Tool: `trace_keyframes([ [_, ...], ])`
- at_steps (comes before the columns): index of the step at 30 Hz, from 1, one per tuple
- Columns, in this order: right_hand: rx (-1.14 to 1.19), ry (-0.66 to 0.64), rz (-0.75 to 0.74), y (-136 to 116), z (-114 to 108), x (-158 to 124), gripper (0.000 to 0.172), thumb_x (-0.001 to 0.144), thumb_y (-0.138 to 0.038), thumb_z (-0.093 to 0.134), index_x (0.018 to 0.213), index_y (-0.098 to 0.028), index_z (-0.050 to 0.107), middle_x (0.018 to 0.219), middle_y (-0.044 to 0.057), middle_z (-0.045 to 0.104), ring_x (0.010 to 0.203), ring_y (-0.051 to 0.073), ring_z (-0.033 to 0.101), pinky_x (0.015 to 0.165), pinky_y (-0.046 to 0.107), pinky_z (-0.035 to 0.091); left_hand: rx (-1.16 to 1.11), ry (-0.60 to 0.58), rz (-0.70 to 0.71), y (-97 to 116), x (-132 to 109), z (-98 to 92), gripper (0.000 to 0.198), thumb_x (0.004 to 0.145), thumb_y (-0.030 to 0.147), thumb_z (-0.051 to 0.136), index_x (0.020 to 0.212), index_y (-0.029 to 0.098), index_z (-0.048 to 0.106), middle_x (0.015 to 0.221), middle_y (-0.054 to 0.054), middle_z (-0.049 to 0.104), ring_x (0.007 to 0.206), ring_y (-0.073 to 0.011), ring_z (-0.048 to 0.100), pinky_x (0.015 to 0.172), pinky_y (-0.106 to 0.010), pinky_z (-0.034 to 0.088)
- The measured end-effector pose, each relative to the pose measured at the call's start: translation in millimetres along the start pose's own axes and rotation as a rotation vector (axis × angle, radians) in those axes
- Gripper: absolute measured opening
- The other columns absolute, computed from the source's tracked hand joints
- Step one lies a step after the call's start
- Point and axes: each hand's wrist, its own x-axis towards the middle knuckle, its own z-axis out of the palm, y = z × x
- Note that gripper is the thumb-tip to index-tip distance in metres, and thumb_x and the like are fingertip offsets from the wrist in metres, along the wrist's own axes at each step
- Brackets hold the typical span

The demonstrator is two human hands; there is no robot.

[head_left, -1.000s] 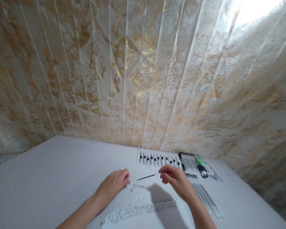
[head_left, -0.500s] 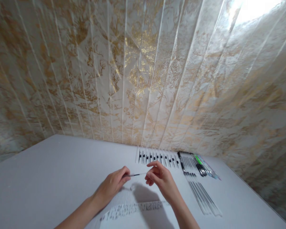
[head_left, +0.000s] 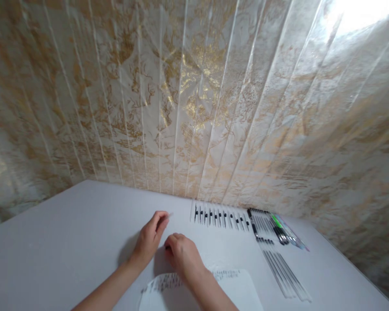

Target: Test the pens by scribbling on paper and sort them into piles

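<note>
My left hand [head_left: 151, 235] is raised over the white table, its fingertips pinched on a thin clear tube [head_left: 170, 214] whose short end pokes out to the right. Just below and to the right, my right hand [head_left: 184, 255] has its fingers curled together. A small dark tip [head_left: 167, 247] shows at those fingers; the rest of it is hidden. The hands are close but apart. Under my right wrist lies a white sheet [head_left: 236, 293] with rows of handwriting along its upper edge.
Along the back is a row of clear pen barrels [head_left: 220, 218] with black parts. Right of it lie black pens [head_left: 281, 235], a green-marked pen [head_left: 276, 221] and several slim clear-grey rods [head_left: 285, 276]. A gold-patterned curtain [head_left: 194, 108] hangs behind the white table [head_left: 84, 224].
A thin dark rod with a clear end stretched between my hands before; now it no longer shows there. My left hand has risen slightly, and my right hand has moved left and down, fingers curled.
</note>
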Motion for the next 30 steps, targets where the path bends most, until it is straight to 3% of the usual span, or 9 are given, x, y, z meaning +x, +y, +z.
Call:
trace_keyframes([
  [4, 0.206, 0.143, 0.038, 15, -35, -15, 0.024, 0.083, -0.009, 0.045, 0.098, -0.016, 0.060, 0.078, 0.004, 0.067, 0.066, 0.016, 0.066, 0.059, 0.025, 0.054, -0.014, -0.133, 0.084, 10, -6, 6.1, 0.012, 0.095, 0.031, 0.046, 0.094, 0.024, 0.055, 0.089, 0.000, 0.065, 0.082, -0.0175, 0.064, 0.075, -0.026, 0.049],
  [8, 0.357, 0.258, 0.055, 22, -60, -29, 0.022, 0.087, -0.022, 0.044, 0.093, -0.016, 0.064, 0.083, 0.005, 0.063, 0.071, 0.016, 0.065, 0.061, 0.026, 0.056, -0.023, -0.246, 0.128, 25, -10, 8.9, 0.013, 0.096, 0.030, 0.046, 0.093, 0.025, 0.057, 0.087, 0.001, 0.063, 0.081, -0.0170, 0.063, 0.075, -0.026, 0.047],
  [12, 0.424, 0.314, 0.039, 23, -57, -37, 0.019, 0.086, -0.027, 0.054, 0.098, -0.017, 0.065, 0.079, 0.004, 0.067, 0.069, 0.017, 0.066, 0.063, 0.028, 0.056, -0.018, -0.316, 0.143, 35, -12, 8.8, 0.013, 0.097, 0.029, 0.045, 0.095, 0.025, 0.057, 0.088, 0.000, 0.064, 0.082, -0.0175, 0.063, 0.074, -0.026, 0.047],
  [18, 0.298, 0.337, -0.003, 26, -50, -37, 0.008, 0.085, -0.023, 0.058, 0.085, -0.020, 0.064, 0.074, 0.003, 0.069, 0.067, 0.017, 0.065, 0.064, 0.027, 0.051, -0.010, -0.354, 0.134, 37, -12, 8.8, 0.015, 0.098, 0.030, 0.043, 0.094, 0.023, 0.056, 0.087, -0.001, 0.064, 0.082, -0.0183, 0.063, 0.074, -0.027, 0.047],
  [30, 0.337, 0.288, 0.051, 22, -52, -41, 0.011, 0.083, -0.023, 0.059, 0.087, -0.019, 0.068, 0.073, 0.001, 0.069, 0.058, 0.014, 0.063, 0.056, 0.024, 0.053, -0.088, -0.443, 0.079, 33, -14, 9.6, 0.012, 0.097, 0.027, 0.043, 0.098, 0.023, 0.055, 0.090, 0.001, 0.064, 0.084, -0.0165, 0.062, 0.076, -0.025, 0.046],
])
